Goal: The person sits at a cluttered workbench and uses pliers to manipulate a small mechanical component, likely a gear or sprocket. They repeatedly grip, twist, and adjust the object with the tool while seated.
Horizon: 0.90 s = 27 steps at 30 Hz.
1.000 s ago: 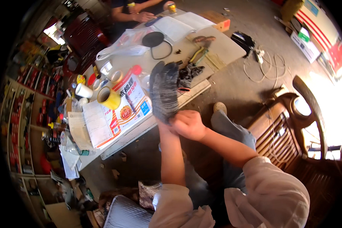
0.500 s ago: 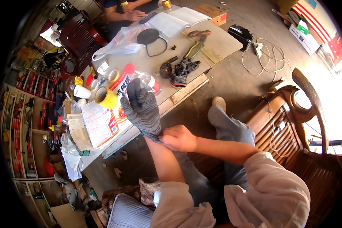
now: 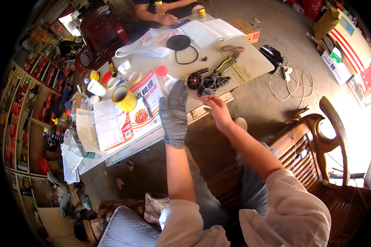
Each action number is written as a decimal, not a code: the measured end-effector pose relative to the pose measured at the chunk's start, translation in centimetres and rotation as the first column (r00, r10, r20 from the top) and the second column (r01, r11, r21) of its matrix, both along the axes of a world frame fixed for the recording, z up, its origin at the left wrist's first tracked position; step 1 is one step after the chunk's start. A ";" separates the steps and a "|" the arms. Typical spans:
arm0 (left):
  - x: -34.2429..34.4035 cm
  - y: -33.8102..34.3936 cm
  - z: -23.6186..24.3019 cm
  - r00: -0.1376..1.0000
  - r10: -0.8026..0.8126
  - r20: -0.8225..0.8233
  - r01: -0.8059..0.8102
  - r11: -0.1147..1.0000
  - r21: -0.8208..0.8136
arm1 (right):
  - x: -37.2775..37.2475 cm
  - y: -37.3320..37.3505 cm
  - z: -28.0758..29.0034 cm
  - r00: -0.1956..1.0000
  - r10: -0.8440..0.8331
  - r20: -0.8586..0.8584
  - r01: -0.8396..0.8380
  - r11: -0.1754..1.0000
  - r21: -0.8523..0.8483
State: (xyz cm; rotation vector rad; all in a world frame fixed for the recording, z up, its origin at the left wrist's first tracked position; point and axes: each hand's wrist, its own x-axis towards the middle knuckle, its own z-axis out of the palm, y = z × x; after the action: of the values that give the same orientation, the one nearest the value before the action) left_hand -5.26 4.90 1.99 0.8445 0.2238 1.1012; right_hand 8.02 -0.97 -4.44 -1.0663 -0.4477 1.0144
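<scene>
My left hand (image 3: pixel 175 117) wears a grey striped knit glove pulled down to the wrist. It is raised at the table's near edge, its fingers stretched up and holding nothing. Partly hidden behind it stands a clear plastic bottle (image 3: pixel 169 83). My right hand (image 3: pixel 218 111) is bare, its fingers bent and apart, just short of a dark knit glove (image 3: pixel 212 83) with a red-edged cuff; whether the fingertips touch the cuff I cannot tell. Beside that glove lie a round dark metal part (image 3: pixel 195 80) and pliers (image 3: pixel 226 66) with yellow-green handles.
On the table (image 3: pixel 255 61) are a yellow tape roll (image 3: pixel 124 99), a printed sheet (image 3: pixel 142 111), a plastic bag (image 3: pixel 146 48), a black disc (image 3: pixel 178 42) and an open book (image 3: pixel 210 32). Another person's hands (image 3: pixel 167 17) are at the far side. A wooden bench (image 3: pixel 294 150) stands right.
My right hand has let go of the left glove's cuff and moved right, toward the dark glove on the table. My left hand has straightened upright. The view has shifted slightly.
</scene>
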 end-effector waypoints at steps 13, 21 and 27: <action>2.9 0.1 -8.5 0.618 0.432 -0.656 -0.046 0.854 0.519 | 2.1 -0.3 0.8 0.959 -0.017 -0.281 0.069 0.982 0.176; 4.3 -2.3 -3.5 0.504 0.416 -0.757 0.155 0.819 0.553 | -2.2 -3.9 2.8 0.975 -0.015 0.223 -0.029 0.981 0.193; 3.6 -3.4 -1.4 0.204 0.659 -0.724 0.130 0.714 0.688 | -2.6 -3.1 2.1 0.889 -0.163 0.429 0.064 0.970 0.235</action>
State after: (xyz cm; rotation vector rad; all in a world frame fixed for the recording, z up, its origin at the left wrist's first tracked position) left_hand -1.69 1.53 0.54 2.1993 1.1935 0.8152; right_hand 5.46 -4.08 -2.29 -1.1127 -0.8398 0.5928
